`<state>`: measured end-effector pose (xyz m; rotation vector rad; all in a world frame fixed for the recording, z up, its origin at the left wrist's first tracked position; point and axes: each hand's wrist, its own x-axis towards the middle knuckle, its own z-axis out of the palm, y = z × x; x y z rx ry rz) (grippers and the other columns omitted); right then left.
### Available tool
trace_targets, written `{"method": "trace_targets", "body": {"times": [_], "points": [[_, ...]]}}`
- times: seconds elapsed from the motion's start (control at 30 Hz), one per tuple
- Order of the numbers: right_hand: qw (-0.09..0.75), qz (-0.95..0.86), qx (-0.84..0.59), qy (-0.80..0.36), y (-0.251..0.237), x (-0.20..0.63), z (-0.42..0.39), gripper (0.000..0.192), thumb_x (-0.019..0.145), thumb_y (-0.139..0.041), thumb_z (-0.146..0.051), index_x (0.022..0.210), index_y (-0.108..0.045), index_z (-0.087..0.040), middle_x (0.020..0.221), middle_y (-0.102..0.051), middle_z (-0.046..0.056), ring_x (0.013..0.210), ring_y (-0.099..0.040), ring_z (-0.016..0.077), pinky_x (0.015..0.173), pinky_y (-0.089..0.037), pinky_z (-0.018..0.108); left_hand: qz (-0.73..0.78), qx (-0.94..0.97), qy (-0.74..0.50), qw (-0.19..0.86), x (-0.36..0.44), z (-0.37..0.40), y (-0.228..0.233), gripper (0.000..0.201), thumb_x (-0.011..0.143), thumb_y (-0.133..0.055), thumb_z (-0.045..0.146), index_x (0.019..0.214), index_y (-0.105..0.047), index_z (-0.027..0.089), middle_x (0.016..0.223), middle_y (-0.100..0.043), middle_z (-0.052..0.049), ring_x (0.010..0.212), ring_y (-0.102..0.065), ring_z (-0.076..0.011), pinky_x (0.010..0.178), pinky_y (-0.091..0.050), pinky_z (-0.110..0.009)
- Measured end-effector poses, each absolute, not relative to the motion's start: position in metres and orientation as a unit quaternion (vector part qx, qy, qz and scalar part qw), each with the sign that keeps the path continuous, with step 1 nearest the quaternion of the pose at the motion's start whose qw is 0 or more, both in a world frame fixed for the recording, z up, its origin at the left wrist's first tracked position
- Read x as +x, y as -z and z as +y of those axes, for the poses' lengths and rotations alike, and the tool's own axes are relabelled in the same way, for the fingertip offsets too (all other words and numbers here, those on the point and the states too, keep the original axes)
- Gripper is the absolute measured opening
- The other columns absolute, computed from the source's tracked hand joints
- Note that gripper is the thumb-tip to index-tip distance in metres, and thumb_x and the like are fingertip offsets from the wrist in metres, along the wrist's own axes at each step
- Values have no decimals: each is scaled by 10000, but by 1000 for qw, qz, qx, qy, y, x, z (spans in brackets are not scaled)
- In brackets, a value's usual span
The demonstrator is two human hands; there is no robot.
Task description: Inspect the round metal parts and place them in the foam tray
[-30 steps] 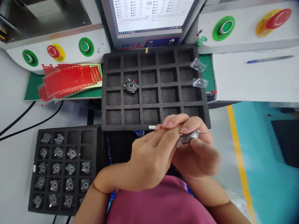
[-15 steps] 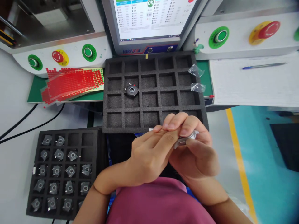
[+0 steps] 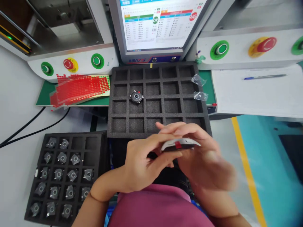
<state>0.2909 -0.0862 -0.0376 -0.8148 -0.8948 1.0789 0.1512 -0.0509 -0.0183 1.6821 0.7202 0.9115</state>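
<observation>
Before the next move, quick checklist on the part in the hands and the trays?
1. Part held: ok. The watch case sits edge-on between the left hand and the right hand.
2. Grip by both hands: ok, though the right hand is blurred.
3. Red mark on the case edge: ok, visible facing the camera.
4. Free cells in the large foam tray: ok. Only one watch case in the tray shows.
5. Small foam tray at left: ok, most cells hold wrapped parts.
6. Screen result for this part: cannot tell. Both OK and NG badges show.
</observation>
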Motion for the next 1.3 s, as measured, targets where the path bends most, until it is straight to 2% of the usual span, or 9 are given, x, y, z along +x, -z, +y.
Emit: {"method": "trace_targets", "body": {"times": [0.13,0.3,0.53,0.87,0.97,1.07,1.13,1.23,1.3], "points": [[684,-468,-389,-403,41,309,-88,339,909,-663,-466,1174,-744,-271,1162,-737,55,1207,-647,298,1238,-339,560,233,436,-285,821,149,-48,24,546,845,-818,379,1237,-471,224,586,-637,85,384,-581,-87,414,-474,-142],[632,-576,-353,-379,47,311,-89,456,883,-707,-413,1307,-691,-246,1210,-724,71,1353,-538,336,1239,-305,604,142,281,-210,926,151,-47,36,974,813,-834,454,1529,-216,218,539,-570,108,298,-446,-68,336,-386,-125],[627,-624,-364,-292,54,304,-91,648,822,-794,-240,1436,-590,-268,1236,-710,86,1265,-604,304,1193,-371,604,168,260,-218,925,153,-49,51,718,724,-892,474,1250,-505,176,638,-642,38,356,-484,-64,343,-372,-140],[669,-569,-401,-260,56,298,-95,575,827,-831,-311,1368,-646,-251,1129,-726,62,1060,-690,233,1107,-512,458,167,257,-127,943,162,-38,43,726,667,-902,548,1152,-494,196,515,-453,114,294,-290,-22,315,-212,-158],[706,-538,-408,-214,59,297,-96,481,820,-829,-290,1278,-703,-215,1088,-732,59,1021,-699,225,1103,-516,463,168,316,-121,926,165,-33,35,728,701,-836,640,1177,-533,179,541,-529,73,350,-430,-60,374,-328,-166],[751,-454,-437,-194,59,304,-95,427,822,-823,-273,1234,-731,-202,1066,-737,61,991,-701,207,995,-572,392,222,516,-148,814,159,-12,28,593,843,-737,553,1274,-556,188,924,-746,-73,614,-679,-138,565,-526,-226],[776,-406,-446,-185,59,312,-96,396,798,-835,-244,1183,-757,-199,1019,-745,60,947,-707,197,896,-588,338,319,719,-211,579,151,15,29,391,920,-672,354,1265,-602,185,1174,-736,-125,852,-729,-190,783,-587,-313],[784,-346,-479,-192,61,322,-98,404,698,-899,-240,1086,-789,-209,959,-752,60,891,-710,189,821,-579,299,362,907,-134,166,140,65,41,381,901,-625,111,1282,-635,120,1379,-645,-181,1241,-625,-296,1096,-479,-486],[781,-293,-510,-209,64,327,-101,411,635,-924,-254,1025,-800,-227,932,-752,54,853,-705,188,785,-577,296,322,943,-28,79,136,94,48,461,858,-679,74,1316,-625,85,1411,-624,-188,1310,-581,-315,1126,-461,-482]]}}
